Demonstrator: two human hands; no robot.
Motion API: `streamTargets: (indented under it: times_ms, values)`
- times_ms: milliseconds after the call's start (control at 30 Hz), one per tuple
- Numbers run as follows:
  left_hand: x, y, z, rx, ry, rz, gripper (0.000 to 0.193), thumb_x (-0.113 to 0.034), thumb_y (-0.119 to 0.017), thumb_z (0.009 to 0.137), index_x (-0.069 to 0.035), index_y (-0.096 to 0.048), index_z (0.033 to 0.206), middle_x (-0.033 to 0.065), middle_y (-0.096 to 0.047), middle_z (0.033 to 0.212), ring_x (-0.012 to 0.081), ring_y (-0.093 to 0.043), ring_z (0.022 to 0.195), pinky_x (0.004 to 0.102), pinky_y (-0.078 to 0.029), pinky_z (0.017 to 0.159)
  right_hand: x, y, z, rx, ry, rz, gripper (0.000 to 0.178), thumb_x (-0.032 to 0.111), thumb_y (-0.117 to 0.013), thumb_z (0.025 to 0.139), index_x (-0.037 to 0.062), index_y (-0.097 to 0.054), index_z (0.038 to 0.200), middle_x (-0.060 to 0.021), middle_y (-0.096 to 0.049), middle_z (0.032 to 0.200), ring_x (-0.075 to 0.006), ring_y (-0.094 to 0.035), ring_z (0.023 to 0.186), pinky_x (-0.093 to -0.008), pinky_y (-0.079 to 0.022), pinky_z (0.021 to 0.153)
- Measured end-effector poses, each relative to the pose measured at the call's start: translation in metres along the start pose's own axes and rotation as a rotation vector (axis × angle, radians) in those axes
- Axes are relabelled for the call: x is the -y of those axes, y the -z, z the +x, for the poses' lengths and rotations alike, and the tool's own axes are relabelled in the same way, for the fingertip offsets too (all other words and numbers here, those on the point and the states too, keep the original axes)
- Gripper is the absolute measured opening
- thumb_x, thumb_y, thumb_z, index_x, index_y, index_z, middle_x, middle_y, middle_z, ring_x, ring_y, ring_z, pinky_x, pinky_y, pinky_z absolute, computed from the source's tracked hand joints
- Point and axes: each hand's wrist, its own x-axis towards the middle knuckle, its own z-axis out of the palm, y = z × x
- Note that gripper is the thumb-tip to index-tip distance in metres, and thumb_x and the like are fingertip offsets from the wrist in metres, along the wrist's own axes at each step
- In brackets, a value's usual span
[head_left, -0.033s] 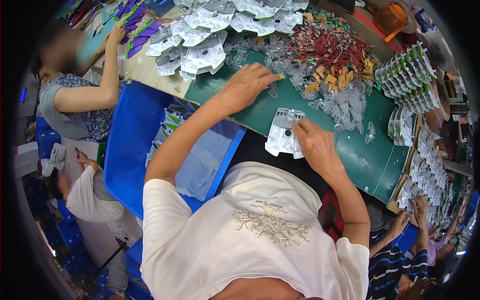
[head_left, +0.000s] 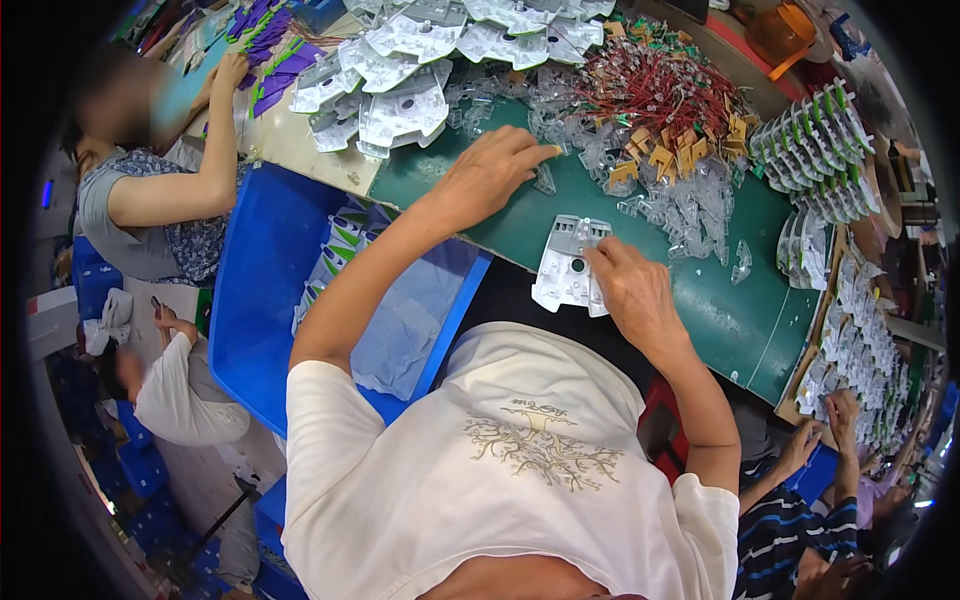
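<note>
My right hand [head_left: 640,295] grips the right edge of a white plastic housing [head_left: 558,285], which has a grey upper part and a dark round hole in its middle. The housing lies at the front edge of the green work surface [head_left: 720,325], partly past it. My left hand [head_left: 482,178] is farther out to the left, fingers curled and thumb and forefinger brought together beside loose clear plastic pieces [head_left: 690,225]. Whatever its fingertips hold is too small to make out. Just below those fingertips lies a single clear piece [head_left: 544,180].
Stacked white housings [head_left: 405,100] stand far left. A heap of red wires [head_left: 665,90] with tan tabs lies at the back, and rows of housings [head_left: 815,160] stand right. A blue bin [head_left: 262,300] is left of my body. Co-workers sit on both sides.
</note>
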Motion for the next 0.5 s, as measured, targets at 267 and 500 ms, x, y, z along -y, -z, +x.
streamTargets:
  times_ms: [267,500]
  values:
    - [-0.051,-0.005,-0.046,-0.099,0.019,0.03,0.036,0.0,-0.06,0.077,-0.004,-0.068,0.112,0.0133,-0.063,0.103,0.0291,-0.065,0.092,0.0376,-0.054,0.078,0.0,-0.004,-0.007,-0.087,-0.08,0.073,0.027,-0.002,-0.062,0.078,0.0043,-0.067,0.103,-0.009,-0.062,0.095,-0.0275,-0.067,0.08,-0.0394,-0.055,0.061]
    - [-0.072,-0.005,-0.045,-0.155,0.2,-0.324,0.031,0.002,-0.063,0.077,-0.003,-0.067,0.107,0.0139,-0.063,0.104,0.0306,-0.064,0.099,0.0372,-0.056,0.079,-0.003,0.001,-0.007,-0.079,-0.013,0.071,0.028,-0.003,-0.063,0.075,0.0,-0.066,0.103,-0.0087,-0.059,0.096,-0.026,-0.064,0.078,-0.0382,-0.055,0.062]
